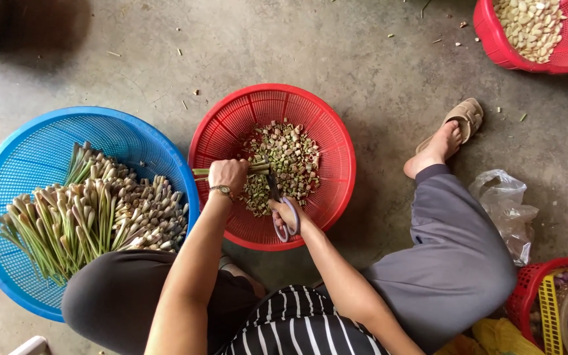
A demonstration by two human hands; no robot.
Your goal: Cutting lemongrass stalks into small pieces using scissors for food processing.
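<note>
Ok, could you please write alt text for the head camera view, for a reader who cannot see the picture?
Seen from above, a seated person's left hand holds a bunch of lemongrass stalks over a red basket of chopped pieces, while the right hand works scissors at the bunch. A blue basket of whole stalks stands to the left on the concrete floor.

Meshed red plastic basket (336,131) at centre, blue plastic basket (21,158) at left, both slightly glossy; floor (336,46) rough matt concrete; crinkled clear plastic bag (504,204) at right.
</note>
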